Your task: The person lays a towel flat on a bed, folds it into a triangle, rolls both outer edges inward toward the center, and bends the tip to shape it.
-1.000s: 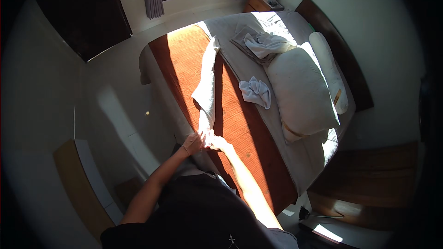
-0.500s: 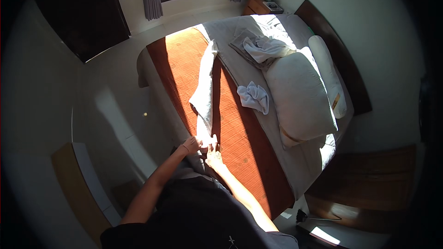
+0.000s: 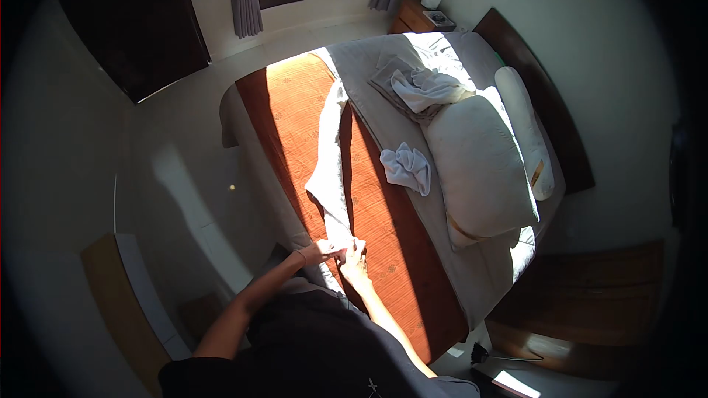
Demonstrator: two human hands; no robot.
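A long white towel, narrowed into a rolled strip, lies across the orange bed runner. Its near end is gathered between my two hands at the bed's near side. My left hand grips this end from the left, fingers closed on the cloth. From the right, my right hand is closed on the same end, close beside the left. A loose flap of the towel sticks out to the left about midway along. The exact finger positions are small and partly washed out by sunlight.
On the grey bed cover lie a crumpled white cloth, a heap of folded linens, a large pillow and a bolster. A nightstand stands beyond the dark headboard. A wooden bench-like piece is at right.
My hands, still on the towel's near end, have shifted slightly right and lower in the view. The towel's near part slants more to the right. The camera view has tilted a little.
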